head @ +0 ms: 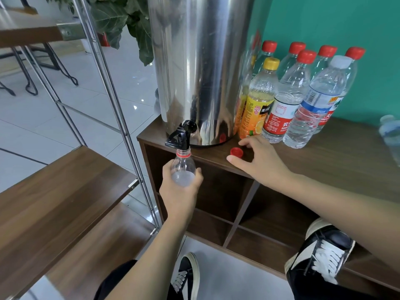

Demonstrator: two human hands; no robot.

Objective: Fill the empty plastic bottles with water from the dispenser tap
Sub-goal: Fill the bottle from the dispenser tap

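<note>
A tall steel water dispenser (pixel 199 68) stands on the wooden cabinet top (pixel 337 152), its black tap (pixel 180 136) jutting over the front edge. My left hand (pixel 180 191) grips an uncapped clear plastic bottle (pixel 184 167) upright, its mouth right under the tap spout. The bottle's lower part is hidden by my fingers. My right hand (pixel 257 161) rests on the cabinet top with spread fingers around a loose red cap (pixel 236 152), which lies beside its thumb and forefinger.
Several capped bottles (pixel 303 94) stand to the right of the dispenser, one with a yellow cap and orange label (pixel 257 107). Another bottle (pixel 390 131) lies at the right edge. A metal-framed wooden shelf (pixel 65 180) stands at left. Open cubbies (pixel 218 191) sit below the top.
</note>
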